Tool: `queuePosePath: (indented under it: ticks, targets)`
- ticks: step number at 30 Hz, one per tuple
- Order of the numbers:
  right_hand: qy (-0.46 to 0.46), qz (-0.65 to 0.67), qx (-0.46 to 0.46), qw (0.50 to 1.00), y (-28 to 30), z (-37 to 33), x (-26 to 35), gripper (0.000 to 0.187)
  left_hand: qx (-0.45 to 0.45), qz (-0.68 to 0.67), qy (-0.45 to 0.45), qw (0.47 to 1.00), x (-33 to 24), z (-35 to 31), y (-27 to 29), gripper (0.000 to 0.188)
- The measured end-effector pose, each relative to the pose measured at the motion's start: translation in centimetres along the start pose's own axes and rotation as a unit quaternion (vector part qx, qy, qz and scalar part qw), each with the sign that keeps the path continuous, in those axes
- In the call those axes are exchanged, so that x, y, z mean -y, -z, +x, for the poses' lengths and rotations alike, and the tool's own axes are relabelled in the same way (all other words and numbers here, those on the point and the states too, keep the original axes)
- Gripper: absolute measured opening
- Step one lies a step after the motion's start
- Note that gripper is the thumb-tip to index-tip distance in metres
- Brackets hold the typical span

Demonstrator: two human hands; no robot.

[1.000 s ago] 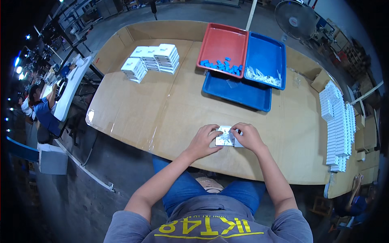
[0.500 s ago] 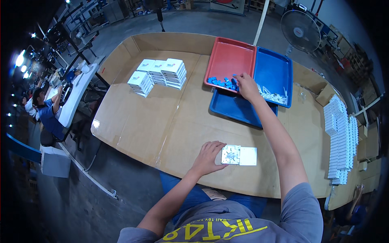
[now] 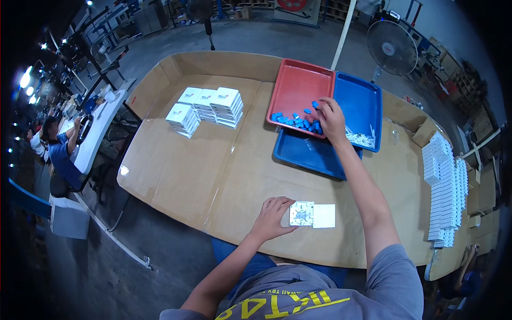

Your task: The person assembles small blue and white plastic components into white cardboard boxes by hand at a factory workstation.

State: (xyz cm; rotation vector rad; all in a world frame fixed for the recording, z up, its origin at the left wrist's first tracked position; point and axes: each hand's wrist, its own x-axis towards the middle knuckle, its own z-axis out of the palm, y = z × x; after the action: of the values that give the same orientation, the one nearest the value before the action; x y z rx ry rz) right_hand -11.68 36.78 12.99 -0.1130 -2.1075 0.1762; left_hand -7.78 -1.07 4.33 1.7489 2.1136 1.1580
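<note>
My left hand (image 3: 272, 218) grips the left side of an opened white square case (image 3: 302, 214) on the cardboard, thumb at its near edge and fingers at its far edge. Grey detail shows on the case's inner face, and a plain white square panel (image 3: 324, 216) adjoins it on the right. My right hand (image 3: 333, 120) is over the right side of the red tray (image 3: 304, 80), its fingers pinched at a small blue plastic piece (image 3: 315, 104). Several loose blue pieces (image 3: 296, 122) lie along the tray's near end.
A blue tray (image 3: 360, 101) holding white strips (image 3: 361, 138) stands right of the red one; another blue tray (image 3: 309, 154) sits partly beneath. Stacked white boxes (image 3: 205, 106) stand far left, and rows of white cases (image 3: 445, 192) at right. A fan (image 3: 392, 48) stands beyond the table.
My right hand has lifted slightly from the heap of blue pieces, with one at its fingertips. Some blue pieces have shifted in the tray. My left hand still holds the case.
</note>
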Motion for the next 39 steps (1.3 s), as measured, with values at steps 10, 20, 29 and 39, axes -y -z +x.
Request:
queuePosePath:
  ticks: [10,20,29,39]
  targets:
    - [-0.177,0.152,-0.039,0.972,9.3,-1.8,7.3,0.023,0.002,0.021,0.006,1.000,0.0,-0.3,-0.5,0.078]
    - [-0.584,0.501,0.015,0.639,12.5,-10.8,12.3,0.037,0.000,0.022,0.011,1.000,-0.4,0.2,-0.7,0.078]
    - [-0.413,0.433,-0.031,0.801,18.7,-9.5,16.9,0.044,0.003,0.023,0.004,1.000,-0.4,-0.3,-1.1,0.079]
    - [-0.412,0.223,0.163,0.868,14.3,-17.5,16.1,0.038,-0.005,0.011,0.037,0.999,-0.2,0.1,-1.0,0.082]
